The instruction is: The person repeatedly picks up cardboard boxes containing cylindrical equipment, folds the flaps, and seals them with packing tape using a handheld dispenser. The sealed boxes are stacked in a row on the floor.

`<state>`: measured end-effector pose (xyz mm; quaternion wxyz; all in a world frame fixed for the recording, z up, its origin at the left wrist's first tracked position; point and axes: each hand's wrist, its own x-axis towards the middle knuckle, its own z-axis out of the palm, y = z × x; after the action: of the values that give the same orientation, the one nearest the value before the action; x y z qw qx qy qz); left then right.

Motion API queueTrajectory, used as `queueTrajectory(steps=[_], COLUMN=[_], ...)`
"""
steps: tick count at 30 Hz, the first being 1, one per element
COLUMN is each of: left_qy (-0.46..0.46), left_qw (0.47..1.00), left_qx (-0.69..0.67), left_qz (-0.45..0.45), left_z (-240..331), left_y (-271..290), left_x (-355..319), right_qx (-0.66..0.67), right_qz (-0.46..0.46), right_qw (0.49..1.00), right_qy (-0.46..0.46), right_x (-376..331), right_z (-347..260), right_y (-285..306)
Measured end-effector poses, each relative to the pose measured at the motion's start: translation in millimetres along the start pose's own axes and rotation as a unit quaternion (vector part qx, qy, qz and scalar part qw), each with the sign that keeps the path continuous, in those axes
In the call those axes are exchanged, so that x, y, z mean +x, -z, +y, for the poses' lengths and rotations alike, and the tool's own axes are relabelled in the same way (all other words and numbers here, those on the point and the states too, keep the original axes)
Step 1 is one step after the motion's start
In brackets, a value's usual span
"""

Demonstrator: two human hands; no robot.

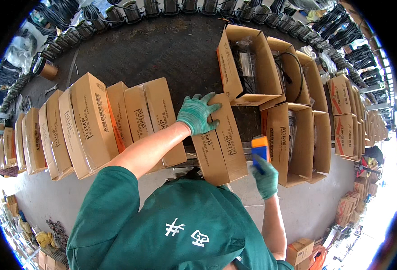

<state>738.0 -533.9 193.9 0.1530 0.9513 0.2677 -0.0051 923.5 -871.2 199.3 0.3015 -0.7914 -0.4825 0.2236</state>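
Note:
My left hand (197, 113), in a green glove, presses flat on the top of a closed brown cardboard box (221, 144) that stands on the dark workbench (162, 54). To the right of that box, my right hand (265, 176), also gloved green, is shut on an orange and blue tape dispenser (260, 150) held near the box's side. Sealed boxes (86, 123) stand in a row to the left. Open boxes (248, 63) with bagged black parts inside stand to the right.
Black pump-like units (135, 11) line the far edge of the bench. A roll of brown tape (45, 68) lies at the back left. More cartons (342, 117) are stacked at the right, and small boxes (299, 249) sit on the grey floor below.

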Motion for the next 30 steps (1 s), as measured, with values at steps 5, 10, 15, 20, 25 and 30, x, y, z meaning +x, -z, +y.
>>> queueTrajectory(steps=[5,10,15,20,25,30], left_qy=[0.020,0.016,-0.038,0.167,0.222,0.208], left_qw=[0.999,0.998,0.977,0.944,0.954,0.961], left_qx=[-0.017,-0.038,-0.186,-0.283,-0.197,-0.182], left_qz=[0.020,0.047,0.092,-0.004,-0.036,0.006], left_z=[7,8,-36,-48,-26,-30], left_y=[-5,-14,-32,-26,-8,-20], left_x=[12,17,35,53,53,54], right_qx=[0.437,0.366,0.388,0.398,0.448,0.432], right_qz=[0.117,0.114,0.058,0.072,0.061,0.062], right_qw=[0.885,0.921,0.912,0.908,0.882,0.891], right_qy=[-0.110,-0.076,-0.118,-0.108,-0.133,-0.122], right_x=[18,20,9,6,4,6], right_z=[-92,-90,-87,-80,-79,-86], right_y=[-21,-72,-70,-71,-71,-67])
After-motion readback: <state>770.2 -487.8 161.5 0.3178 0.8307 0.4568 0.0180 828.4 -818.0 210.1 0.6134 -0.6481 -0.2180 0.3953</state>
